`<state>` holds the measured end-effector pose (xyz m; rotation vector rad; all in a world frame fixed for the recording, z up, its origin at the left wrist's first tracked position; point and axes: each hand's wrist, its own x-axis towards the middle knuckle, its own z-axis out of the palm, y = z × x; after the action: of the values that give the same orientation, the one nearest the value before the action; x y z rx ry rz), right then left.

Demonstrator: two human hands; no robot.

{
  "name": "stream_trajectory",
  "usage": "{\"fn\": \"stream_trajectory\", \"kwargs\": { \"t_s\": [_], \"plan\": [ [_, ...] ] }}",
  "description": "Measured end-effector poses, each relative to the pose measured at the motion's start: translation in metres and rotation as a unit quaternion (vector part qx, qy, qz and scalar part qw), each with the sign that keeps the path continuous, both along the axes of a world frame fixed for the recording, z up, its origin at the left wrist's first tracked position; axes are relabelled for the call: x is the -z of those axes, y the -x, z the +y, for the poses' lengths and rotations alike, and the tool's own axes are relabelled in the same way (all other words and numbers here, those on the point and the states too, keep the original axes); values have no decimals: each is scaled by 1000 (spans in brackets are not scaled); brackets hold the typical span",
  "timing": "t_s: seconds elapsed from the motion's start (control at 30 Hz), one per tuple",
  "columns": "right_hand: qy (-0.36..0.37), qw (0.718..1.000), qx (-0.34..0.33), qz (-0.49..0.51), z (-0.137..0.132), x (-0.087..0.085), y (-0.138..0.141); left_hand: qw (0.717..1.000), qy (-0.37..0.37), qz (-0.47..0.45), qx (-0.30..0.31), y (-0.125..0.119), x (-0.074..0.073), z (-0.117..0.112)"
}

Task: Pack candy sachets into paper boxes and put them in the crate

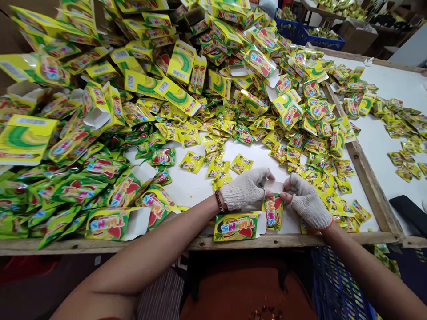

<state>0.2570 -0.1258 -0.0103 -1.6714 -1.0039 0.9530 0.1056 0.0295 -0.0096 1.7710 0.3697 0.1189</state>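
1. Well left of your grip lies a heap of green foil sachets (pixel 76 186).
2. Your left hand (pixel 245 189), white-gloved, is curled, its fingertips pinching the printed carton (pixel 273 213).
3. Just under that hand lies a second carton (pixel 236 226).
4. The printed carton stands between your hands, its white flap up.
5. Your right hand (pixel 308 202), also gloved, pinches it from the other side.
6. Right of your grip lie loose yellow sachets (pixel 343 186).

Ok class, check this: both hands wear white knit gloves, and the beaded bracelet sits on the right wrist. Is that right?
No: the beaded bracelet sits on the left wrist, as the head view shows. The left hand and right hand do wear white knit gloves.
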Motion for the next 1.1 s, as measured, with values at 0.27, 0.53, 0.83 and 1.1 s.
{"fn": "stream_trajectory", "kwargs": {
  "t_s": [0.27,0.53,0.83,1.1],
  "plan": [
    [-13,984,-48,-172,-12,-7,9,998,-6,23,52,0,-7,2],
    [43,992,-19,-115,-7,-22,14,998,27,20,45,2,-14,0],
    [39,988,-22,-151,-6,-28,12,997,64,5,40,1,-17,1],
    [38,987,-41,-148,-7,-29,7,997,74,12,27,0,-21,-2]
  ]
}}
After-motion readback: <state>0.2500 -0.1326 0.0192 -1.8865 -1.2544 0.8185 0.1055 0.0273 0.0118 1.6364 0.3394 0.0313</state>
